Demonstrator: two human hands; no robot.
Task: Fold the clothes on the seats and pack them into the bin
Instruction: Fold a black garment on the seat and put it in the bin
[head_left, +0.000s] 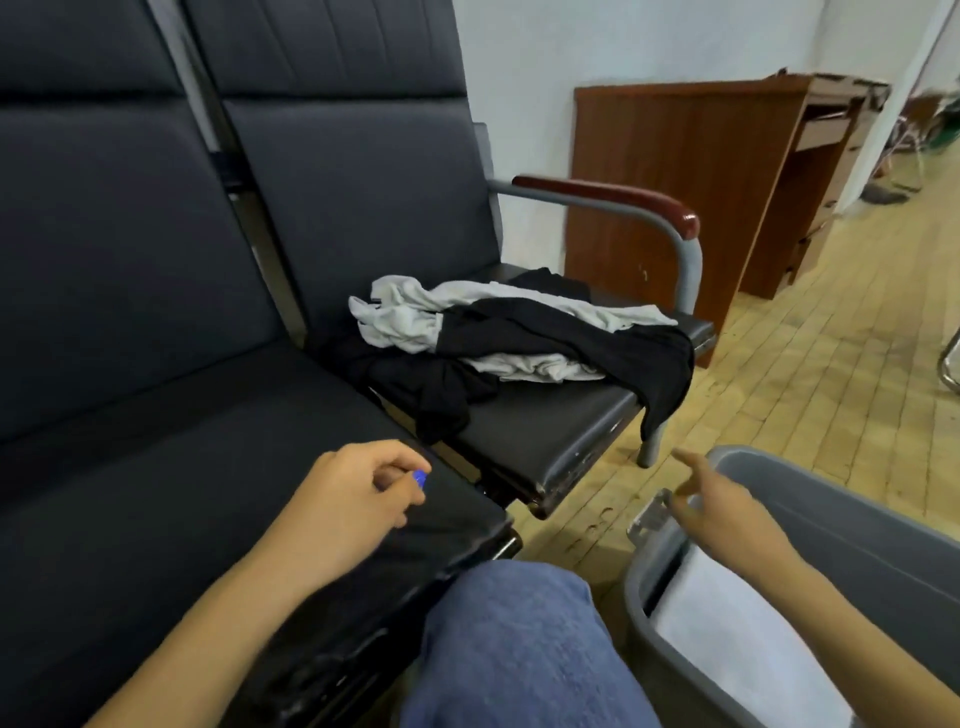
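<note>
A crumpled pile of clothes lies on the far seat (561, 431): a light grey-white garment (410, 317) tangled with black garments (524, 332), one black piece hanging over the seat's right edge. The grey bin (852, 514) stands on the floor at the lower right, with a folded white cloth (737, 634) inside. My left hand (353, 493) hovers over the near seat (156, 467), fingers loosely curled, with a small blue spot at the fingertips that I cannot identify. My right hand (727, 514) reaches out above the bin's near rim, fingers spread, holding nothing.
The seats are dark padded chairs in a row; a red-topped metal armrest (623, 200) closes the far seat's right side. A brown wooden desk (691, 176) stands against the wall behind. My blue-trousered knee (514, 644) is between seat and bin. Wooden floor lies to the right.
</note>
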